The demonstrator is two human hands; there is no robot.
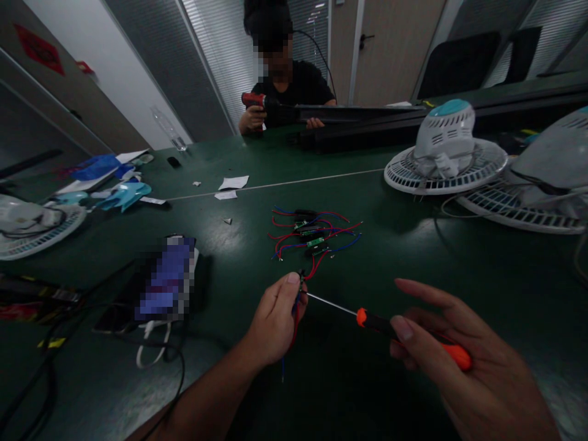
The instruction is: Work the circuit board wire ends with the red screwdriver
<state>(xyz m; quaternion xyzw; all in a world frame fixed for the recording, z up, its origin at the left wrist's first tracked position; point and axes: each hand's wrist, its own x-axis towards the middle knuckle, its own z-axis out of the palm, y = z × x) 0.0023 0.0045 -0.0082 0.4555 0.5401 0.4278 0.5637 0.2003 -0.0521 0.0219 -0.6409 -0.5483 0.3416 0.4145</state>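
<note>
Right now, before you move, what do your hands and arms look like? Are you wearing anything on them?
The left hand and right hand are bare, with no gloves, rings or watch in sight. The left forearm and right forearm show no sleeves. The fingernails are short and unpainted.

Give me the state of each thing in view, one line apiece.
Left hand: pinching red and blue wires
Right hand: gripping screwdriver
Screwdriver: tip right beside the wires
Wired circuit boards: loose, in a tangled heap
White fan: cover off-looking, cords loose
Blue gloves: crumpled
Door: shut
Red drill: held by a person opposite
</note>
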